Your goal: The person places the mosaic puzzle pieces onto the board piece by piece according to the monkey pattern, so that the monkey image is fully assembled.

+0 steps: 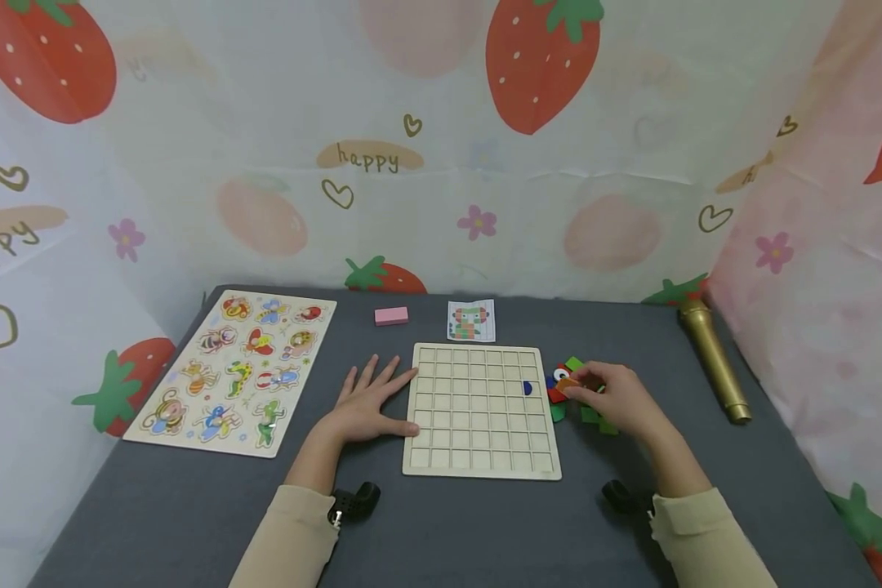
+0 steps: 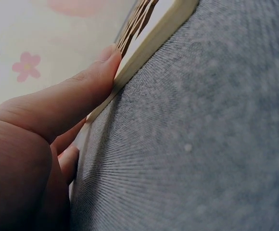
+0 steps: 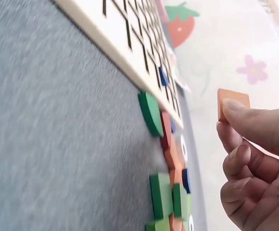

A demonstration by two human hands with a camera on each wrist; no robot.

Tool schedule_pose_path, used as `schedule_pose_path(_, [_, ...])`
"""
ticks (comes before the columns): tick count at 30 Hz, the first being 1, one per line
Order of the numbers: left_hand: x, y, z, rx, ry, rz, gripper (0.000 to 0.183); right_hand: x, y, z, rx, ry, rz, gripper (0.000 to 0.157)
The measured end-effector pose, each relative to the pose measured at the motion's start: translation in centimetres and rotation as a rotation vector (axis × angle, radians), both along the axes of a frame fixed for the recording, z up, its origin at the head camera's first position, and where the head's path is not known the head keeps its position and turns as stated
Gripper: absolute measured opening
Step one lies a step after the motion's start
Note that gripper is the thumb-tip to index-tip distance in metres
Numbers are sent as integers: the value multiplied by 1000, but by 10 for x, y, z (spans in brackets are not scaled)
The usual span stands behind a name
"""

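Observation:
A pale wooden grid board (image 1: pixel 478 467) lies flat in the middle of the dark table, with one blue half-round piece (image 1: pixel 527 389) in a cell near its right side. The left hand (image 1: pixel 367 408) spreads its fingers beside the board, thumb and index touching the left edge; the left wrist view shows the thumb (image 2: pixel 94 84) against that edge. Between thumb and fingers, the right hand (image 1: pixel 621 400) pinches an orange square block (image 3: pixel 233 102), raised over the loose pieces. Below it, green, red, orange and blue pieces (image 3: pixel 161 195) lie heaped by the board's right edge.
A sticker-style board with cartoon insects (image 1: pixel 238 376) lies at the left. Behind the grid board are a pink block (image 1: pixel 391 316) and a small pattern card (image 1: pixel 471 321). A gold tube (image 1: pixel 714 361) lies at the far right. A strawberry-print curtain (image 1: pixel 441 220) hangs behind the table.

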State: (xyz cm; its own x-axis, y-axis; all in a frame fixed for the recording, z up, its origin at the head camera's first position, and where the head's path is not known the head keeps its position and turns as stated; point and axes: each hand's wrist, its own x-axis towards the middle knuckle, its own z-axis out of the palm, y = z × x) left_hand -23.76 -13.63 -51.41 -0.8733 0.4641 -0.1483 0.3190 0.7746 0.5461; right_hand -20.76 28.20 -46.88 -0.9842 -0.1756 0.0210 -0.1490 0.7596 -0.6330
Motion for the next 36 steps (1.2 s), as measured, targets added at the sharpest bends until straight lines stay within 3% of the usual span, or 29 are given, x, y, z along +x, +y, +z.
schedule_pose_path(12, [1, 1, 0, -3, -3, 1, 101, -10, -27, -3, -101, 24, 27, 21])
schedule_pose_path(21, [3, 1, 1, 6, -4, -1, 102, -22, -44, -11, -169, -16, 62, 15])
schedule_pose_path(36, [1, 0, 0, 10, -3, 10, 103, -38, -64, -20, -91, -68, 24, 12])
